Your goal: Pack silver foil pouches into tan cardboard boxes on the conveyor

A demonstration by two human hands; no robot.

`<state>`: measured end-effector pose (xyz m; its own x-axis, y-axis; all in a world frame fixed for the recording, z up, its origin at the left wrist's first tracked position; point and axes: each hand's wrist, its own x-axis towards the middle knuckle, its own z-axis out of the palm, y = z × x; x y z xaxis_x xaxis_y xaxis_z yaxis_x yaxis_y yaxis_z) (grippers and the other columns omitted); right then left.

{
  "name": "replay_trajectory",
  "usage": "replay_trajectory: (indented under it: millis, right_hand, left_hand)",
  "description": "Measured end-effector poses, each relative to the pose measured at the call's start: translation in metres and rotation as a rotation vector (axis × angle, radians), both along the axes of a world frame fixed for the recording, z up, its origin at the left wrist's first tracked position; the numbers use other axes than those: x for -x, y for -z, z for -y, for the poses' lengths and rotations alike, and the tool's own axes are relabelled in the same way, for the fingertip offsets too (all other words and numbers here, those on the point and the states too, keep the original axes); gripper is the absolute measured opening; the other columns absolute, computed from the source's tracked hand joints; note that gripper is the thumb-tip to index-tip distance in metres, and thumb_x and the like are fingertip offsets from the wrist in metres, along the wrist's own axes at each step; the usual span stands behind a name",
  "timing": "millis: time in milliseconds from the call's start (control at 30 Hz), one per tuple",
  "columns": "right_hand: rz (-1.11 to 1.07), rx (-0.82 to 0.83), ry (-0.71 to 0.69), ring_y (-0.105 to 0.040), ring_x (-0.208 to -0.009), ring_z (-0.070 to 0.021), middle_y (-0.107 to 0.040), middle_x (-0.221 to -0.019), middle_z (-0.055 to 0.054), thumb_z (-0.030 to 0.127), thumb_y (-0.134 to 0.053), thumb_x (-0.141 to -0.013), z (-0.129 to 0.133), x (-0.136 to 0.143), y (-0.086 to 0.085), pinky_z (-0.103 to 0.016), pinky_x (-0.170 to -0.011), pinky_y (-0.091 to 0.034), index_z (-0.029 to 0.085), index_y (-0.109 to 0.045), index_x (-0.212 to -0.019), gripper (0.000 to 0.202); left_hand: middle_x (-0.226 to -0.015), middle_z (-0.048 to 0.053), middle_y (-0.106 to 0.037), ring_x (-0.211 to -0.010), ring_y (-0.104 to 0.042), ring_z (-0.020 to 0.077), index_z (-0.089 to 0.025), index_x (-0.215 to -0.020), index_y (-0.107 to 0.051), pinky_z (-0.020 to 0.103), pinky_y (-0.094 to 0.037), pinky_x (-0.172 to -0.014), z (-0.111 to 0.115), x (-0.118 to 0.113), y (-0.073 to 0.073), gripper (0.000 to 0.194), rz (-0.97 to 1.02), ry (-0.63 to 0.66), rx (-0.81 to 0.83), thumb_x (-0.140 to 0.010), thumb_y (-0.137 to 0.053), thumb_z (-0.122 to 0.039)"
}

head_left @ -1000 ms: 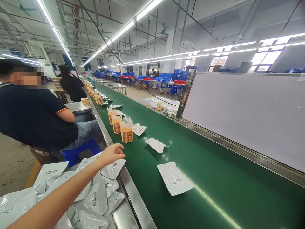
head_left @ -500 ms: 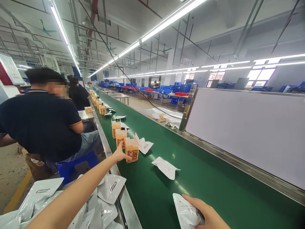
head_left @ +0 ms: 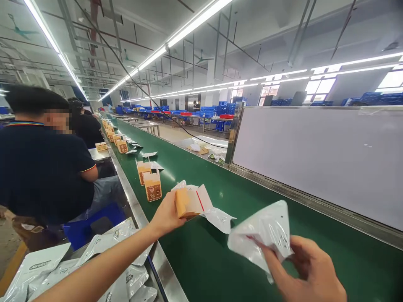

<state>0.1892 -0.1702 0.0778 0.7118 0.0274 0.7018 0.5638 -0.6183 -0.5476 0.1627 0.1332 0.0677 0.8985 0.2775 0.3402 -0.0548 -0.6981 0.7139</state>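
My left hand (head_left: 168,216) grips a small orange-and-brown cardboard box (head_left: 185,203), tilted on its side above the green belt, its top flaps open toward the right. In my right hand (head_left: 310,268) is a shiny white pouch (head_left: 262,235), pinched between thumb and fingers and slightly blurred. Another white pouch (head_left: 220,219) lies on the belt just beyond the box, partly hidden by its flap. Two more open boxes, the nearer box (head_left: 153,186) among them, stand upright farther up the belt.
The green conveyor belt (head_left: 217,268) runs away to the upper left, with several boxes and pouches along it. White pouches (head_left: 40,266) are heaped at lower left beside the metal rail. A seated person (head_left: 44,155) is at left; a white panel (head_left: 315,159) borders the right side.
My left hand has lifted the nearest box off the belt, moved it right and tipped it over. My right hand has raised its white pouch closer to the box. The view has shifted right.
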Motion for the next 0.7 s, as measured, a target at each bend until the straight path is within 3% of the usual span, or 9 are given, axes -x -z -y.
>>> replay_trajectory:
  millis: [100,200,367,500,600,700]
  right_hand:
    - [0.343,-0.074,-0.050,-0.053,-0.056,-0.0109,-0.055,-0.071,0.000,0.017,-0.059,-0.081,-0.037,0.013,-0.033,-0.020,-0.052,-0.046,0.023,-0.049,-0.092,0.016]
    - [0.434,0.012,-0.249,-0.052,-0.057,-0.0090,-0.055,-0.071,0.001,0.004,-0.049,-0.081,-0.060,0.019,-0.029,-0.018,-0.052,-0.043,0.022,-0.050,-0.093,0.021]
    - [0.281,0.229,-0.485,-0.060,-0.071,-0.0125,-0.063,-0.087,-0.005,0.004,-0.037,-0.084,-0.055,0.021,-0.004,-0.021,-0.061,-0.050,0.018,-0.057,-0.102,0.030]
    - [0.130,0.404,-0.590,-0.059,-0.099,-0.0199,-0.061,-0.110,-0.012,0.000,-0.033,-0.078,-0.038,0.026,-0.004,-0.031,-0.083,-0.054,0.013,-0.056,-0.114,0.044]
    - [-0.133,0.562,-0.732,-0.052,-0.114,-0.0287,-0.056,-0.120,-0.016,0.011,-0.054,-0.071,-0.033,0.034,-0.005,-0.041,-0.095,-0.048,0.012,-0.051,-0.124,0.053]
    - [-0.276,0.580,-0.783,-0.053,-0.112,-0.0324,-0.057,-0.121,-0.013,0.025,-0.073,-0.059,-0.033,0.040,0.003,-0.043,-0.093,-0.048,0.017,-0.052,-0.125,0.069]
  left_hand:
    - [-0.113,0.011,-0.051,-0.106,-0.052,0.0301,-0.018,-0.121,-0.034,0.050,-0.046,-0.090,0.042,0.021,-0.004,0.068,0.086,-0.039,-0.265,-0.060,-0.064,-0.018]
    - [-0.111,0.012,-0.052,-0.102,-0.053,0.0283,-0.018,-0.121,-0.033,0.047,-0.048,-0.087,0.067,0.033,-0.002,0.064,0.267,-0.105,-0.361,-0.064,-0.063,-0.019]
    - [-0.117,0.012,-0.050,-0.109,-0.050,0.0249,-0.018,-0.123,-0.035,0.042,-0.046,-0.092,0.077,0.039,0.002,0.058,0.433,-0.117,-0.456,-0.071,-0.058,-0.012]
    - [-0.117,0.014,-0.051,-0.110,-0.050,0.0257,-0.018,-0.125,-0.036,0.043,-0.044,-0.092,0.085,0.041,0.003,0.058,0.480,-0.084,-0.551,-0.071,-0.055,-0.009]
    - [-0.114,0.014,-0.052,-0.109,-0.051,0.0262,-0.017,-0.123,-0.038,0.046,-0.042,-0.094,0.099,0.043,0.005,0.055,0.519,0.042,-0.611,-0.070,-0.049,-0.008]
    - [-0.112,0.015,-0.053,-0.107,-0.052,0.0282,-0.017,-0.121,-0.042,0.054,-0.036,-0.098,0.112,0.047,0.009,0.058,0.488,0.180,-0.682,-0.064,-0.046,-0.005]
